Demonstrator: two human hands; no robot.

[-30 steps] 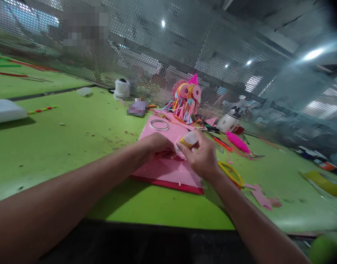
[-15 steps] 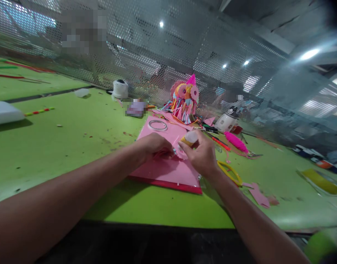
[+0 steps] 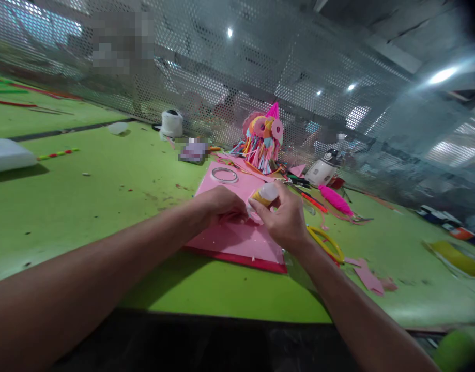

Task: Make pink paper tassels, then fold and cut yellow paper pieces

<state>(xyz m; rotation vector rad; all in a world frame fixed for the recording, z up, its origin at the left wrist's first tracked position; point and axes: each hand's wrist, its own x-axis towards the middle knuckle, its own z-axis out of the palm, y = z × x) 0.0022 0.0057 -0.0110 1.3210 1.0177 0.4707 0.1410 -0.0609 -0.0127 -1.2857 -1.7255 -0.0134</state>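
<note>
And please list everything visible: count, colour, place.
small bottle: 1, white-yellow, right hand
sheet stack: 1, pink-red, beneath hands
ring: 1, silvery, atop stack
tasselled figure: 1, multicoloured, behind stack
wrapped spool: 1, white, back left
container: 1, white, back right
yarn bundle: 1, magenta, right
oval loop: 1, yellow, right
bead string: 1, red-green, left
tabletop: 1 seamed, green, underneath
mesh partition: 1, grey, background
small oddments: uncountable, mixed, tabletop
left hand, right hand: 2, bare, centre

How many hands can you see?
2. The left hand is over the pink sheet, and the right hand beside it holds a small bottle. Others may be hidden behind the mesh screen; it's too blurry there to tell.
</note>
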